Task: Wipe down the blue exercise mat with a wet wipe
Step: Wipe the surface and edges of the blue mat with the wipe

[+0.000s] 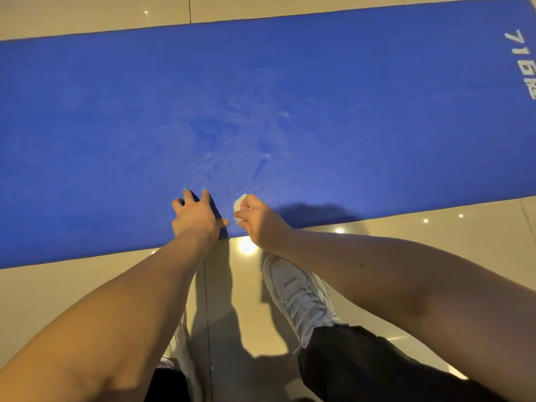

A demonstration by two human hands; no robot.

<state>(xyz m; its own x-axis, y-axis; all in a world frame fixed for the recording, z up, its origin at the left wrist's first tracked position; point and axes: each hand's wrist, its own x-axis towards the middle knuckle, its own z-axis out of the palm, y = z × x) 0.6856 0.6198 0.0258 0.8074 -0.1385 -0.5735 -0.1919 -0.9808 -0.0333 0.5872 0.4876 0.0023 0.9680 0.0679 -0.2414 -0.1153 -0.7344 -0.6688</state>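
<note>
the soft, light wipe (240,205) is bunched in the right hand (258,220) (best kept balled) while the mat (319,82) is pinned by the spread left hand (195,213).

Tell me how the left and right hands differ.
The left hand has spread fingers; the right hand has curled ones. The left hand holds nothing and rests on the blue mat; the right hand grips a wadded white wipe. Both sit at the mat's near edge.
</note>
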